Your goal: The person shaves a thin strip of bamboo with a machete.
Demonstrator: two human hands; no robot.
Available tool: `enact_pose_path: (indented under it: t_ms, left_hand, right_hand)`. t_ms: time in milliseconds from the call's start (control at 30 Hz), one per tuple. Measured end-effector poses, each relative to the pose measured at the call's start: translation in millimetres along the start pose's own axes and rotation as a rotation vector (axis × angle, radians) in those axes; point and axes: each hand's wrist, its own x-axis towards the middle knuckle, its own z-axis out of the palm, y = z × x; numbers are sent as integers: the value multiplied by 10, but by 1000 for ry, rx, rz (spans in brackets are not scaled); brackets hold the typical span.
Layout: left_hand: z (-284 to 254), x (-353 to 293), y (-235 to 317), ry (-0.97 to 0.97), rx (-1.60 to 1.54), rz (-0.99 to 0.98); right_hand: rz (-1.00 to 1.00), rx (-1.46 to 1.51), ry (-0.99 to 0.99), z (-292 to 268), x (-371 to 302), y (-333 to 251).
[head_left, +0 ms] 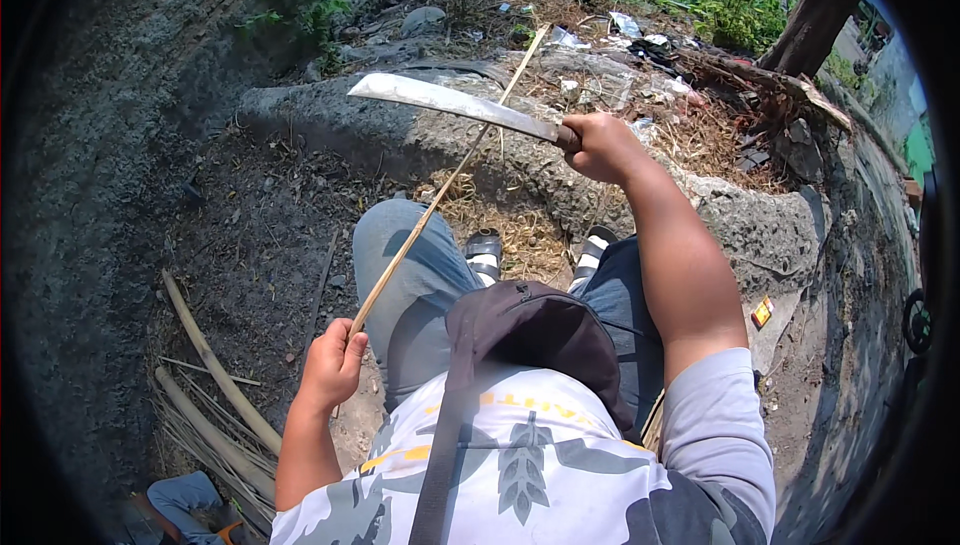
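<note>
My right hand (600, 148) is closed round the short handle of a machete (440, 97). Its long, pale blade points left and lies across a thin wooden strip (428, 215), seemingly touching it; the exact contact is hard to make out. My left hand (334, 363) grips that strip near its lower end. From there the strip slants up and away to the right, past the blade, over my left knee. Straw-coloured shavings (525, 243) lie on the ground between my sandalled feet.
A low, rough concrete ledge (750, 230) runs across in front of me, with litter and dry straw beyond. Thick curved stalks and thin strips (215, 370) lie at the left. A tree trunk (815, 20) stands far right. Someone else's jeans-clad leg (185, 500) shows lower left.
</note>
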Motion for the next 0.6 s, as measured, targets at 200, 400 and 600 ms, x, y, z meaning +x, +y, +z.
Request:
enact_pose_path:
  t_ms: [200, 400, 600]
  left_hand:
    - [-82, 69, -80, 69, -28, 25]
    - [-312, -74, -167, 17, -19, 6]
    - [-223, -79, -202, 24, 9, 22]
  right_hand:
    - [-77, -211, -162, -192, -78, -466]
    - [217, 38, 2, -289, -26, 262]
    - [206, 114, -87, -254, -17, 258]
